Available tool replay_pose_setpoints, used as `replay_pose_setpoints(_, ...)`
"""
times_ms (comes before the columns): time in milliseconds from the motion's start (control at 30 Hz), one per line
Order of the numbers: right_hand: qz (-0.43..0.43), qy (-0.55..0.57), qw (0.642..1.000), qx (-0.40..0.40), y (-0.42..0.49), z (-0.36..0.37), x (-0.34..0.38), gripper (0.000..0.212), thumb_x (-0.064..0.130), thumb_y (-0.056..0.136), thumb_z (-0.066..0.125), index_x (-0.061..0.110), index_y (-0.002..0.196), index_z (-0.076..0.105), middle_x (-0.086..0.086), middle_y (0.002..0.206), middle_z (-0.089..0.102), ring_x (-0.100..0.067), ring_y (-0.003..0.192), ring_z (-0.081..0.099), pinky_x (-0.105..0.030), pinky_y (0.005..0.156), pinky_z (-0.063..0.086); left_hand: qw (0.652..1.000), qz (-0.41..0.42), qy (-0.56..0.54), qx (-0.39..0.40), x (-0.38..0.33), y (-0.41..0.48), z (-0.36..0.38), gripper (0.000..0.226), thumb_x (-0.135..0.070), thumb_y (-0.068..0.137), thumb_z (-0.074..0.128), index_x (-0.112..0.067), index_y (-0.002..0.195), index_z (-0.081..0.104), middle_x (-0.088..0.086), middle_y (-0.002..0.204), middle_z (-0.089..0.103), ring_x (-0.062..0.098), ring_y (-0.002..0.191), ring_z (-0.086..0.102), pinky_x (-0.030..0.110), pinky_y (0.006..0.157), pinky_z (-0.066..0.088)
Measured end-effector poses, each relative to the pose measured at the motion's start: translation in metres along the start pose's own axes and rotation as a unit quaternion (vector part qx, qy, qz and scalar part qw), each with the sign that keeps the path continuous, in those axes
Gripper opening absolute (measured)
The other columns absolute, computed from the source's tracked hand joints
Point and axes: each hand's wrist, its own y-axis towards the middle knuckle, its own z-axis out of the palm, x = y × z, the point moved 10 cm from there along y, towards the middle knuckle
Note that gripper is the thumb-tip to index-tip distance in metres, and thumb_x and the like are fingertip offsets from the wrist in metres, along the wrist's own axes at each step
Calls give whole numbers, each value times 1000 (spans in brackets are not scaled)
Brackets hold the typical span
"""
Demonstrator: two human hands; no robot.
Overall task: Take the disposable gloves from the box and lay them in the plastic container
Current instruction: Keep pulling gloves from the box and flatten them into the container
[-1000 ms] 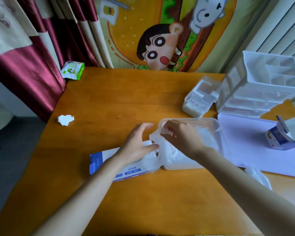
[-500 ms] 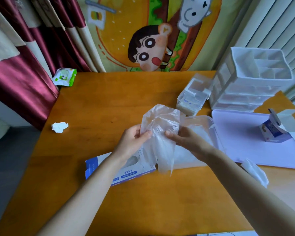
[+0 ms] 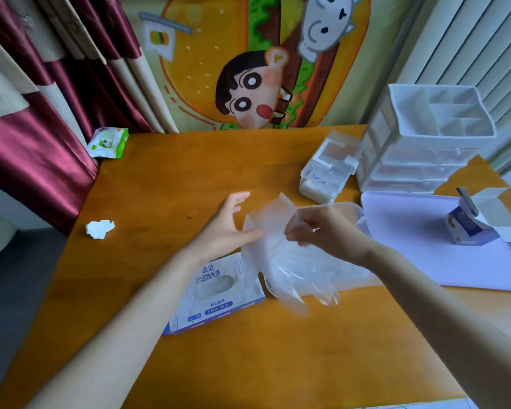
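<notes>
right hand (image 3: pixel 322 234) grip pinched glove (image 3: pixel 281 261) cuff. left hand (image 3: pixel 227 228) had released within 0.5 s, fingers spread. glove sank over plastic container (image 3: pixel 354 208), tips trailing beside box (image 3: pixel 219 299); lay-in looked near.

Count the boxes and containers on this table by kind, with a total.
Cardboard boxes: 2, glove box and small open carton
Clear plastic containers: 2, plastic container and small lidded case
Drawer units: 1, white organiser
Total: 5

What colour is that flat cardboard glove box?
The flat cardboard glove box is white with blue edges and lettering, seen best in the head view.
</notes>
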Motion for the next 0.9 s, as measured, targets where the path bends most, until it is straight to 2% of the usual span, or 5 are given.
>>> replay_pose_setpoints(133, -12, -72, 996, 50, -1, 4, 9, 44, 9, 84, 69, 41, 58, 54, 5, 83, 70, -6, 71, 62, -17, 66, 47, 989, 15, 80, 127, -21, 11, 27, 41, -23, 84, 72, -21, 123, 59, -9, 122, 59, 4, 112, 53, 12, 83, 43)
replay_pose_setpoints(267, 67, -197, 972, 111, -3, -4, -27, 19, 23, 78, 76, 36, 80, 61, 18, 72, 65, 7, 69, 57, -10, 63, 40, 991, 7, 92, 96, -21, 25, 32, 2, -13, 90, 63, -14, 89, 65, 3, 84, 69, 5, 69, 63, 14, 63, 47)
replay_pose_setpoints(433, 104, -172, 979, -48, 7, -63, -30, 13, 7, 77, 74, 6, 88, 68, -6, 77, 67, -2, 65, 57, -21, 63, 45, 981, 68, 181, -7, -46, 54, 16, 7, -14, 89, 63, -16, 83, 62, 4, 85, 64, 18, 76, 63, 32, 69, 51)
replay_pose_setpoints(633, -58, -313, 891, -322, -24, -129, 28, 12, 9, 84, 66, 11, 95, 64, -6, 92, 65, -29, 83, 58, -33, 59, 43, 923, 289, 137, -215, -129, 31, -11, 19, 0, 85, 63, -16, 77, 54, -12, 73, 50, -3, 69, 48, 4, 62, 36)
replay_pose_setpoints(900, -116, -337, 917, -180, -42, -68, -26, 36, -12, 64, 68, 16, 87, 70, 1, 90, 64, -15, 87, 49, -23, 52, 38, 880, 313, 329, -140, -62, 26, 53, 31, 6, 68, 74, -17, 71, 55, -8, 80, 47, 9, 82, 37, 27, 79, 25)
